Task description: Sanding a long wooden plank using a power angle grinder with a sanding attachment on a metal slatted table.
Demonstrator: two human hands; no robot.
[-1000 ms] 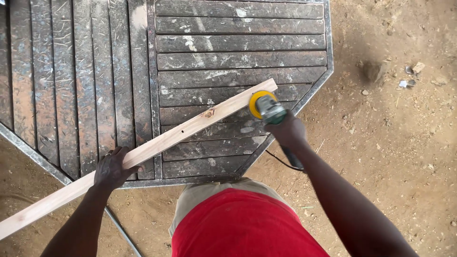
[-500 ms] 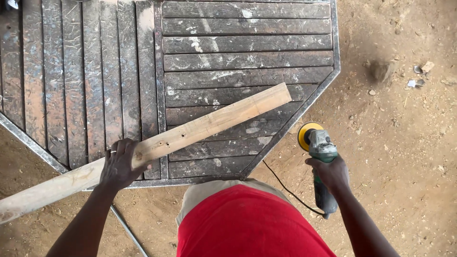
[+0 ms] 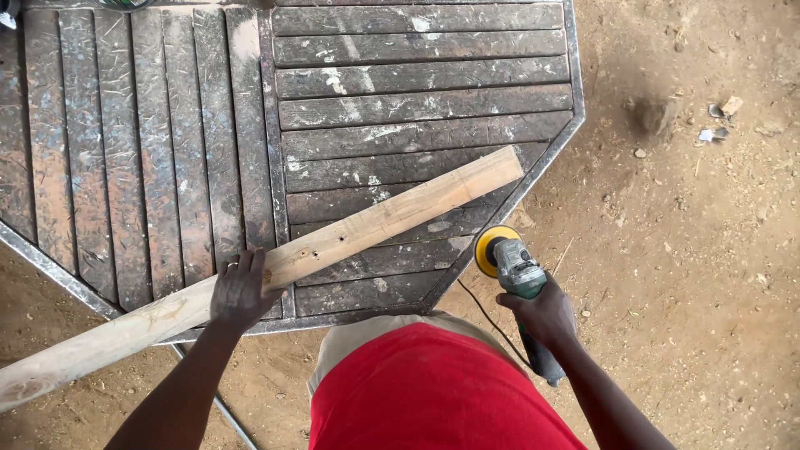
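Slatted table (image 3: pixel 400 83) bears plank (image 3: pixel 350 237) under left hand (image 3: pixel 240 290); right hand (image 3: pixel 542 315) holds grinder (image 3: pixel 515 271).

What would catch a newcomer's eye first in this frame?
A long pale wooden plank lies diagonally across a worn, octagonal slatted table, pinned near its lower left by the left hand. Off the table's lower right edge, over the dirt ground, the right hand grips a corded sander with a yellow disc.

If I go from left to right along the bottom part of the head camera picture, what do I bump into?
Plank end → left hand → red shirt → right hand holding the grinder → bare dirt ground.
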